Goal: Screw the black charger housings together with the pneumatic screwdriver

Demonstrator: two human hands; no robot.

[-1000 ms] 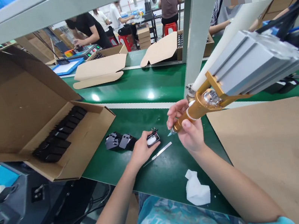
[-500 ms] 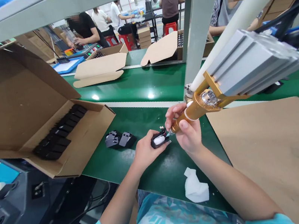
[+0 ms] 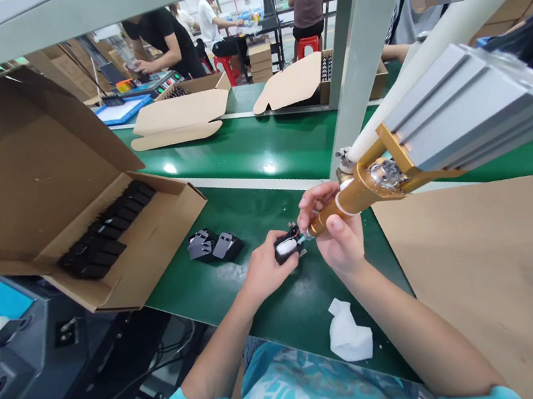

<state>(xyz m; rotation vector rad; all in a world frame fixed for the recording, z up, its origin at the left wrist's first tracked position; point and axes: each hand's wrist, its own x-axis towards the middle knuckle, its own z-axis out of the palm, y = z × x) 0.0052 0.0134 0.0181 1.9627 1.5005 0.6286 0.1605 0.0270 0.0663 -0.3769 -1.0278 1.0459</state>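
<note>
My left hand (image 3: 266,270) is closed around a small black housing (image 3: 282,257) with a white oblong inside it and thin wires at its far end. In my right hand (image 3: 343,244) is a gold-coloured dispensing gun (image 3: 360,188), fingers on one side and thumb on the other. Its thin teal tip (image 3: 302,239) reaches to the right end of the housing; whether it touches is too small to tell. Left of my hands, two similar black housings (image 3: 226,246) lie side by side on the green bench (image 3: 285,314). A crumpled white tissue (image 3: 349,331) lies near the front edge.
An open cardboard box (image 3: 155,261) with rows of black parts stands at the left. Flat cardboard (image 3: 483,259) covers the right side. A grey metal post (image 3: 352,71) and the gun's large silver body (image 3: 480,112) rise at the right. Several people sit or stand beyond the green conveyor (image 3: 237,143).
Both hands, the housing and the dispensing gun have shifted slightly to the right. The view has also shifted a little. Both grips stay the same.
</note>
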